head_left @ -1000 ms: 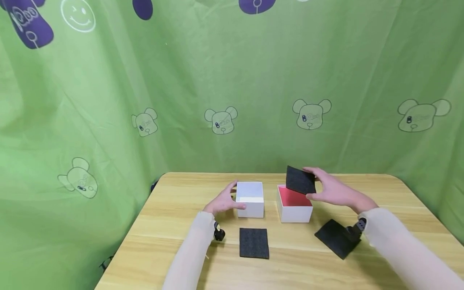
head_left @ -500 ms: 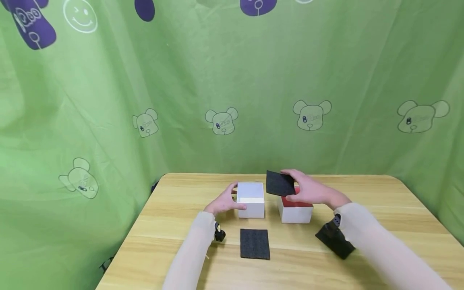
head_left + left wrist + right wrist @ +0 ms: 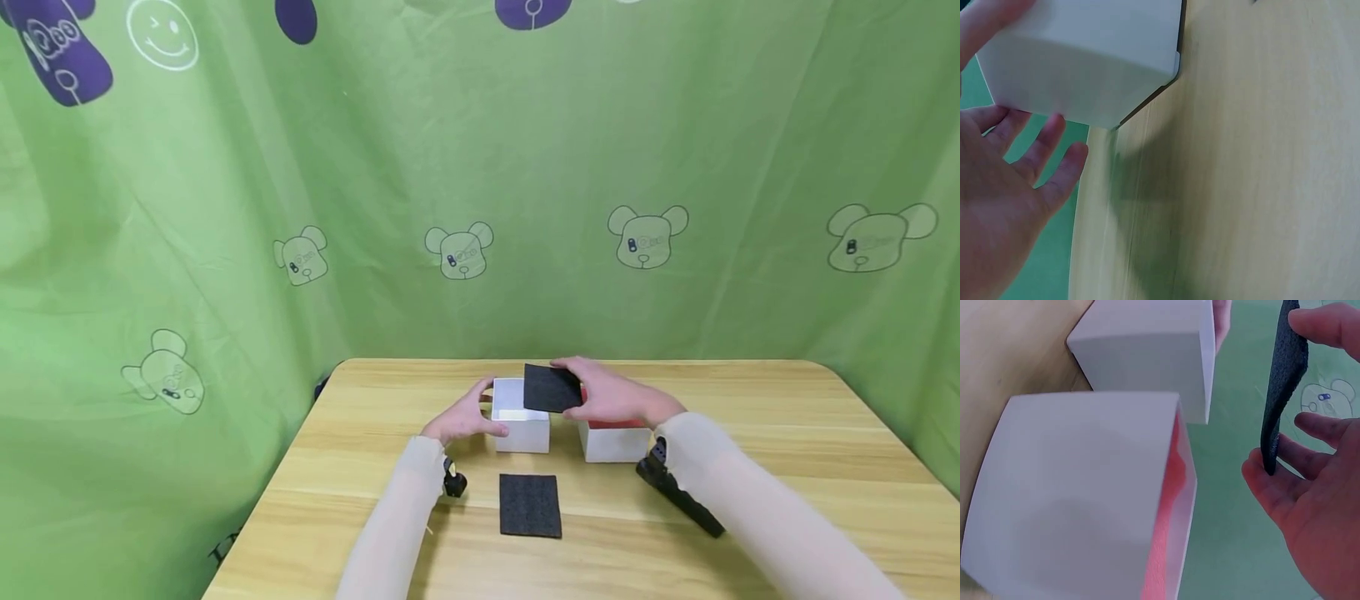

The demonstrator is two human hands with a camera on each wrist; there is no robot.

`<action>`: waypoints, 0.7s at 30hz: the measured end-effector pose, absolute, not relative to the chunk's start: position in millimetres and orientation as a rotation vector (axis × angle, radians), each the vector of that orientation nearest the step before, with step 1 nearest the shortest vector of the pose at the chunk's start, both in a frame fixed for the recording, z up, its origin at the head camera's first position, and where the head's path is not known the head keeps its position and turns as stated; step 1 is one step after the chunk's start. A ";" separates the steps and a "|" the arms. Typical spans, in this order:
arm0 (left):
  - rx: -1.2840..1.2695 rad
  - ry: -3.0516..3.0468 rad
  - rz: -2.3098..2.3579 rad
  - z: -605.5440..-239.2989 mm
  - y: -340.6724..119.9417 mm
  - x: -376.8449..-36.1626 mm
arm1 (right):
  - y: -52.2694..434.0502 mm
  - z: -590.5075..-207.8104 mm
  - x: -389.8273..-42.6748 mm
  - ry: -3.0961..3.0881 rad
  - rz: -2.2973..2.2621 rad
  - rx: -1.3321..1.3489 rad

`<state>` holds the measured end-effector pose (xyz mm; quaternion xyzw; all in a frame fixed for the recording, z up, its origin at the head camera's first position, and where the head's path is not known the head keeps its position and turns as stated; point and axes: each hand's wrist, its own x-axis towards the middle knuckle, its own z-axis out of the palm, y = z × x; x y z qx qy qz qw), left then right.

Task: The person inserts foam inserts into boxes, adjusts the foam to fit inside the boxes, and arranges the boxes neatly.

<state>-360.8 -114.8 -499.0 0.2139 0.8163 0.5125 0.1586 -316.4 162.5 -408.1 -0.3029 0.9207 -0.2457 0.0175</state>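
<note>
My left hand (image 3: 461,419) steadies a small white open box (image 3: 522,436), thumb at its front side and fingers at its left and far edge; in the left wrist view its fingertips touch the box wall. My right hand (image 3: 611,392) pinches a thin black square of felt-like material (image 3: 550,389) between thumb and fingers. This square hangs over the right part of that box and hides some of its inside. In the right wrist view the held square (image 3: 1282,381) appears edge-on and slightly bent. Beneath the right hand stands a second white box (image 3: 615,447) with a red inside, partly covered.
Another black square (image 3: 529,506) lies flat on the wooden table (image 3: 375,500), in front of the left box. A further black square (image 3: 697,510) lies at the right, partly hidden by the right wrist and sleeve. A green curtain (image 3: 540,183) hangs behind the table.
My right hand has carried the black square leftward and slightly down, from above the red-lined box to above the left box. The left hand has stayed at its box.
</note>
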 end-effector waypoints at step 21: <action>0.649 2.234 1.580 -506.7 -116.0 -366.1 | 129.9 -434.3 -340.4 2.843 -0.660 -0.974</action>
